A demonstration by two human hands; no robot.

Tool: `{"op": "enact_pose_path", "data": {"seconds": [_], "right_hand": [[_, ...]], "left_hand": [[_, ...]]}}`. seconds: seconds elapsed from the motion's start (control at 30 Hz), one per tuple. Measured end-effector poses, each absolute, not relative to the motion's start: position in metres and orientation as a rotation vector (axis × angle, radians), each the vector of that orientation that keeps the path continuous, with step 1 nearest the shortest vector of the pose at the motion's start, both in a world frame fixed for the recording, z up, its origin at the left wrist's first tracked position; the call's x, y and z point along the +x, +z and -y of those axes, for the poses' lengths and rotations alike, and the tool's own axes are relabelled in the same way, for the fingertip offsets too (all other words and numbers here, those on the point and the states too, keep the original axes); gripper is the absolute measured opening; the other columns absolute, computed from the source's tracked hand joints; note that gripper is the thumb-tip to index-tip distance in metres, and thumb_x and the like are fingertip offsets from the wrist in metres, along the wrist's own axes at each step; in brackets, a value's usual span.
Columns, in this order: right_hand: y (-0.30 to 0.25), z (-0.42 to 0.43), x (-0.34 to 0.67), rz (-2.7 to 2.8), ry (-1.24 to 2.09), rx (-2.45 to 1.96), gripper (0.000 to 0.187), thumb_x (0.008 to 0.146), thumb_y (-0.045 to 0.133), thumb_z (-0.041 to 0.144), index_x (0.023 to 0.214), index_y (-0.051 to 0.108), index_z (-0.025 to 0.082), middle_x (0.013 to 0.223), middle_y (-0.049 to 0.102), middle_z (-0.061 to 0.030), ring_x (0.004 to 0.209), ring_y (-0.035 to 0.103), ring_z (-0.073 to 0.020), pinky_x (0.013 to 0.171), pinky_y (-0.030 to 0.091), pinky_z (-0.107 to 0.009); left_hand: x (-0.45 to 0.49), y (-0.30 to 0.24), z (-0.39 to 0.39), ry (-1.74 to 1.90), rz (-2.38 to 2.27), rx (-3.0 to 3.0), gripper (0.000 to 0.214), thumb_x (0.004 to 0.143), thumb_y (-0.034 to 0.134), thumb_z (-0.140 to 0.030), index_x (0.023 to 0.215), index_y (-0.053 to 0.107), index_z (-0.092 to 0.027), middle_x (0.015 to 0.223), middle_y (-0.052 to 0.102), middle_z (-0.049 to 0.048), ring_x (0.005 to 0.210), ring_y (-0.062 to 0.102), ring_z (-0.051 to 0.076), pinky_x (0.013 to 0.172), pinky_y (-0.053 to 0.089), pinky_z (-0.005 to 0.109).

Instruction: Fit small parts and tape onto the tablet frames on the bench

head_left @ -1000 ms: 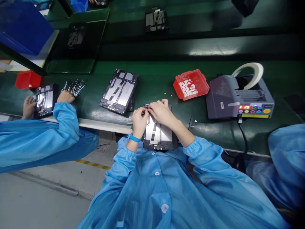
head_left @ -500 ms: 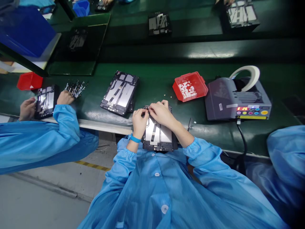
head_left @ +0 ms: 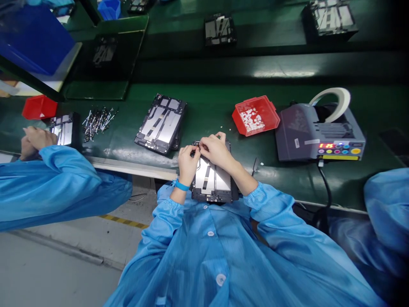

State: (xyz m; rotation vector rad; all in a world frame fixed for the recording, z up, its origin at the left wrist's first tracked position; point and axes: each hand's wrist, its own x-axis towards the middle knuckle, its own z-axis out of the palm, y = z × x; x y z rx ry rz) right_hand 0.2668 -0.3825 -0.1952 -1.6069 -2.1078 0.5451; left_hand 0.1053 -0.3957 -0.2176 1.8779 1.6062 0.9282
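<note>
An opened tablet with silver battery panels lies in front of me at the bench edge, with another dark unit partly under it. My left hand is at its upper left corner, thumb and index finger pinched. Beside it my right hand rests over the top of the tablet, its fingertips closed together and meeting those of the left. Whatever the fingertips grip is too small to make out. A blue band circles my left wrist.
More opened tablets are stacked to the left. A red bin holds small white pieces, beside a tape dispenser. At left, a co-worker's hands work near a tablet and a pile of small metallic parts. Tablets sit on the far line.
My hands stay nearly still at the tablet's upper corner. The co-worker's hand has left the pile of parts and moved left to the other hand. Tablets on the far line have shifted right.
</note>
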Motion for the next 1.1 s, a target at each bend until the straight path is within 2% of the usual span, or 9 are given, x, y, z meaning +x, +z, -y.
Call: {"op": "enact_pose_path", "data": {"seconds": [0.13,0.3,0.4,0.5,0.63,0.7,0.8,0.97,1.1], "right_hand": [[-0.177,0.381,0.297,2.072,0.331,-1.688,0.015,0.101,0.053,0.022,0.092,0.066,0.022,0.095,0.076,-0.01,0.102,0.061,-0.0315,0.111,0.03,-0.056],[-0.167,0.349,0.385,1.745,-0.12,-2.144,0.032,0.109,0.042,0.025,0.112,0.071,0.013,0.105,0.073,-0.0199,0.108,0.062,-0.0368,0.11,0.032,-0.064],[-0.173,0.337,0.411,1.685,-0.181,-2.267,0.035,0.109,0.042,0.025,0.114,0.072,0.006,0.107,0.072,-0.0248,0.108,0.063,-0.0379,0.107,0.035,-0.066],[-0.175,0.349,0.394,1.66,-0.181,-2.103,0.042,0.114,0.035,0.028,0.12,0.072,0.01,0.115,0.071,-0.025,0.111,0.063,-0.0383,0.105,0.04,-0.063],[-0.18,0.38,0.324,1.734,0.145,-1.758,0.049,0.117,0.027,0.031,0.132,0.072,0.018,0.131,0.072,-0.0233,0.118,0.067,-0.0341,0.102,0.05,-0.05],[-0.19,0.387,0.292,1.778,0.465,-1.622,0.044,0.116,0.034,0.031,0.129,0.074,0.02,0.131,0.075,-0.0201,0.116,0.07,-0.031,0.101,0.054,-0.045],[-0.206,0.384,0.266,1.738,0.783,-1.562,0.035,0.111,0.046,0.032,0.118,0.079,0.022,0.124,0.083,-0.0145,0.114,0.073,-0.0304,0.104,0.055,-0.045],[-0.215,0.377,0.267,1.659,0.847,-1.565,0.034,0.11,0.053,0.034,0.119,0.083,0.022,0.122,0.086,-0.0121,0.113,0.075,-0.0295,0.105,0.055,-0.044],[-0.21,0.382,0.269,1.708,0.842,-1.556,0.04,0.112,0.049,0.032,0.122,0.085,0.022,0.129,0.086,-0.0128,0.118,0.075,-0.0298,0.107,0.055,-0.044]], "left_hand": [[0.105,-0.218,0.394,0.936,-1.614,1.851,0.019,0.106,0.071,-0.016,0.09,0.07,-0.026,0.098,0.08,0.0038,0.103,0.07,0.026,0.097,0.055,0.039],[0.107,-0.216,0.393,0.959,-1.609,1.851,0.022,0.104,0.07,-0.014,0.086,0.068,-0.027,0.095,0.078,0.0031,0.101,0.069,0.026,0.094,0.054,0.038],[0.108,-0.216,0.391,0.978,-1.617,1.848,0.023,0.103,0.07,-0.012,0.085,0.067,-0.026,0.093,0.078,0.0035,0.099,0.068,0.026,0.092,0.053,0.038],[0.109,-0.217,0.39,0.979,-1.607,1.845,0.023,0.103,0.07,-0.011,0.086,0.067,-0.026,0.094,0.078,0.0035,0.099,0.067,0.027,0.093,0.053,0.039],[0.11,-0.219,0.392,0.984,-1.602,1.874,0.021,0.104,0.07,-0.013,0.088,0.068,-0.027,0.097,0.078,0.0042,0.102,0.067,0.027,0.094,0.052,0.04],[0.111,-0.219,0.394,0.967,-1.6,1.888,0.019,0.105,0.07,-0.014,0.09,0.069,-0.027,0.1,0.079,0.0045,0.103,0.067,0.027,0.095,0.052,0.04],[0.111,-0.217,0.395,0.942,-1.59,1.899,0.018,0.105,0.07,-0.014,0.092,0.07,-0.027,0.102,0.079,0.0045,0.104,0.067,0.027,0.096,0.052,0.041],[0.107,-0.213,0.389,0.898,-1.556,2.031,0.012,0.108,0.071,-0.023,0.097,0.069,-0.026,0.104,0.076,0.0064,0.104,0.065,0.029,0.099,0.051,0.042],[0.102,-0.211,0.381,0.813,-1.488,2.204,0.021,0.116,0.058,-0.027,0.098,0.069,-0.025,0.103,0.073,0.009,0.107,0.063,0.031,0.101,0.05,0.045]]}}
